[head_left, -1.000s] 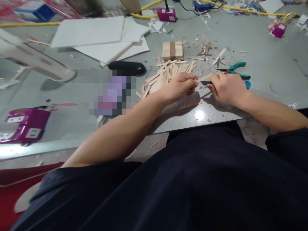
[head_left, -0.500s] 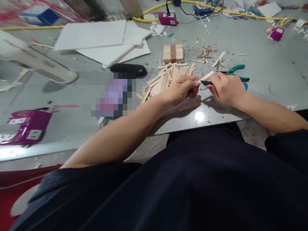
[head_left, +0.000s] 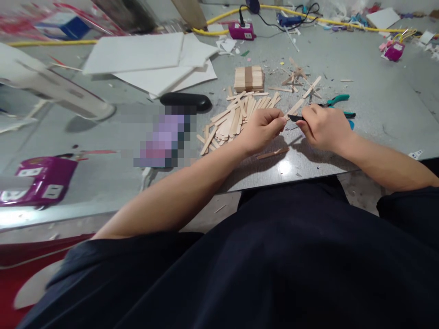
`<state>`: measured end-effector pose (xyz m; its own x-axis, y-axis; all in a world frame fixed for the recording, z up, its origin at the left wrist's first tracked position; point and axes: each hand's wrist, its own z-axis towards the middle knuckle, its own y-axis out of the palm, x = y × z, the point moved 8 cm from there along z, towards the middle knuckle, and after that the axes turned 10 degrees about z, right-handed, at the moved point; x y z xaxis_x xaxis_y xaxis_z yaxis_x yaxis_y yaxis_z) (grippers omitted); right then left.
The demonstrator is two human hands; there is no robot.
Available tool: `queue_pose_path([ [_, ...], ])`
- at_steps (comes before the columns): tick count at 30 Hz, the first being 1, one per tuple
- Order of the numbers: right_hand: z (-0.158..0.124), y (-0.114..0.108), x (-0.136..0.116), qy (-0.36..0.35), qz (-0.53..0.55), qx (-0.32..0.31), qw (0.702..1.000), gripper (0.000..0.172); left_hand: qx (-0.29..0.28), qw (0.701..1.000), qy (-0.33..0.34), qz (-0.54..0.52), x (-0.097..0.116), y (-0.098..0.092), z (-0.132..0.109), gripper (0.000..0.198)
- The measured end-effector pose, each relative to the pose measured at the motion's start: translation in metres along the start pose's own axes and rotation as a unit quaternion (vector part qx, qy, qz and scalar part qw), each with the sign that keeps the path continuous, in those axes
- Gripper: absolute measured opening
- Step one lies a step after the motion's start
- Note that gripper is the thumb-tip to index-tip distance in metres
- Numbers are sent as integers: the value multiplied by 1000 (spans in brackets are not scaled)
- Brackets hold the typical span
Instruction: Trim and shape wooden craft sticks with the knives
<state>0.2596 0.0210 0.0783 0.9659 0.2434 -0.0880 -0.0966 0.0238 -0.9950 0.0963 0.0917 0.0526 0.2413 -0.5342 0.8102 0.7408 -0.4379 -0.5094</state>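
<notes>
My left hand (head_left: 266,130) is closed in a pinch on one end of a wooden craft stick (head_left: 295,108), which slants up and away over the table. My right hand (head_left: 324,125) is wrapped round a utility knife, its handle hidden in the fist. The dark knife blade (head_left: 294,118) points left, close to my left fingertips and against or just beside the stick; I cannot tell if it touches. Left of the hands spreads a loose heap of craft sticks (head_left: 236,116). Behind it lies a banded bundle of sticks (head_left: 249,78).
Teal-handled pliers (head_left: 339,99) lie just beyond my right hand. A brown stick (head_left: 272,153) is near the table's front edge. Further left are a black case (head_left: 187,101), a blurred-out phone (head_left: 163,137), white boards (head_left: 137,52) and a purple power socket (head_left: 44,178).
The whole view has shifted slightly. Both hands keep nearly the same pose, with the knife blade still close to the left fingertips.
</notes>
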Motion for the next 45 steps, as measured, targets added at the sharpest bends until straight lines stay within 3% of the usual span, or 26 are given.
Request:
queue_pose_path([
  [6,-3,-6,-3,4,-20,-16,1000,83,30,998,-8,46,-4,-4,1,43],
  [22,-4,-4,-6,-4,-7,-31,999,79,39,994,14,100,-5,-5,1,43],
  [30,-3,0,-5,-4,0,-33,999,79,10,991,21,129,-8,-1,3,43],
  [39,-2,7,-7,-6,-23,-33,999,72,-20,995,8,94,-22,9,2,41],
  [45,-4,6,-10,17,-29,-13,999,73,1,1000,-7,-5,-22,13,1,39],
])
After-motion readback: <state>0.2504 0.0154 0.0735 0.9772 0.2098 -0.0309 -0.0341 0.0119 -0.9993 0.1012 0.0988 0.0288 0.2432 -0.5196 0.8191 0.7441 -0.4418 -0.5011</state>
